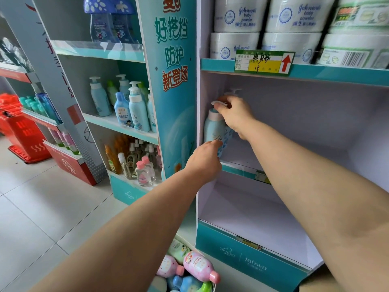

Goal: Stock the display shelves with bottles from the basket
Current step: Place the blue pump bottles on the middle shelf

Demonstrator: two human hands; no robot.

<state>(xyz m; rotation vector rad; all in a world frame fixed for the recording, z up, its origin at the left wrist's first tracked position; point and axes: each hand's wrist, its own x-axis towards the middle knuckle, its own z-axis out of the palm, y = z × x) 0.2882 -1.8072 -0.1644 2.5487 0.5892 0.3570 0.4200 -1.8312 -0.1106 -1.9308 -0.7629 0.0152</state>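
Pump bottle (212, 129) — pale blue — is held upright at the left end of the middle shelf (237, 168), against the side wall. Its pump head is gripped by the right hand (235, 116), and its lower body is clasped by the left hand (205, 161). Spare bottles (197, 266) are heaped below.

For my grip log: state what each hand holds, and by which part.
Both hold one light blue pump bottle on the shelf: the right hand grips its pump top, the left hand holds its lower body.
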